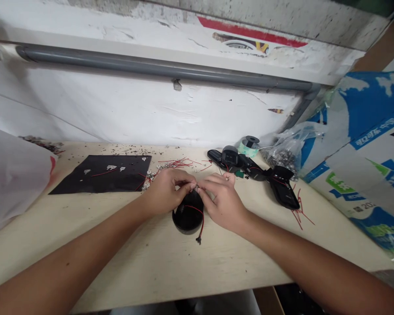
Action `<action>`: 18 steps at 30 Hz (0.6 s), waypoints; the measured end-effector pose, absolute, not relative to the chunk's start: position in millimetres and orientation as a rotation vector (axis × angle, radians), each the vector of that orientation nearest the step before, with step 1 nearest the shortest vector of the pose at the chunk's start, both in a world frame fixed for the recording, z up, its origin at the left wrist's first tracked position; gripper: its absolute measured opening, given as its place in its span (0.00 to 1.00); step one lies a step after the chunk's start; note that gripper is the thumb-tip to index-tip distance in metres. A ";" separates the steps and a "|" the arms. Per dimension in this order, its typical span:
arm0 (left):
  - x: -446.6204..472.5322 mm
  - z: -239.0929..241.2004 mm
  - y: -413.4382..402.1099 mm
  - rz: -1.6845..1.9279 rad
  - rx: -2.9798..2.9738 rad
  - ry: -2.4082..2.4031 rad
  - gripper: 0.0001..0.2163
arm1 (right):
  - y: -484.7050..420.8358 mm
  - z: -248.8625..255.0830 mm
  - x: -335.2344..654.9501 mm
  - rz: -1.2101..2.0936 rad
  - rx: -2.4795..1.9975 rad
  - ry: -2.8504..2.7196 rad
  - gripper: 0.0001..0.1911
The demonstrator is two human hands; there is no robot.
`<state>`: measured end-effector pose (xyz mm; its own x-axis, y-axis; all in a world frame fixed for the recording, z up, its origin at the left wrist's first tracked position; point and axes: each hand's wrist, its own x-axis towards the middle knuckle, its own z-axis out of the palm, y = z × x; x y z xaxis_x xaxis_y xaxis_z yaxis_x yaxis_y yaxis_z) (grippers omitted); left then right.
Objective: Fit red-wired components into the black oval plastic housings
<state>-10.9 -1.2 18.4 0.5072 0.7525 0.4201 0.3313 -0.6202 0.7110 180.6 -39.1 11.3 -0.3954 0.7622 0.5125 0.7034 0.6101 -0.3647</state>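
A black cup-shaped plastic housing (186, 224) rests on the table below my fingertips. From it a red and black wire (202, 222) runs out on the right side, ending in a small dark tip on the tabletop. Over the housing's far edge, my left hand (169, 190) is closed, thumb and forefinger pinching a small silvery metal piece (194, 187). My right hand (223, 201) pinches at the same piece from the other side, its fingertips almost touching the left ones. Fingers hide most of the piece and the housing's far part.
A black sheet (124, 181) with several small metal parts lies at left. Behind my hands are red wires (180, 163) and loose metal parts. Several black housings (284, 192) and a spool (249, 146) stand right, near a plastic bag (285, 153) and a printed box (364, 166).
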 end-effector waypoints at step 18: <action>-9.1 19.4 -4.0 1.008 2.312 0.897 0.07 | -44.3 10.1 178.6 -0.137 -1.108 -2.236 0.12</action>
<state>-9.1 -4.0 19.4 0.5187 0.7167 0.4662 0.3794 -0.6816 0.6257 178.6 -44.3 10.1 -0.4467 0.6815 0.5796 0.7473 0.6404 -0.1770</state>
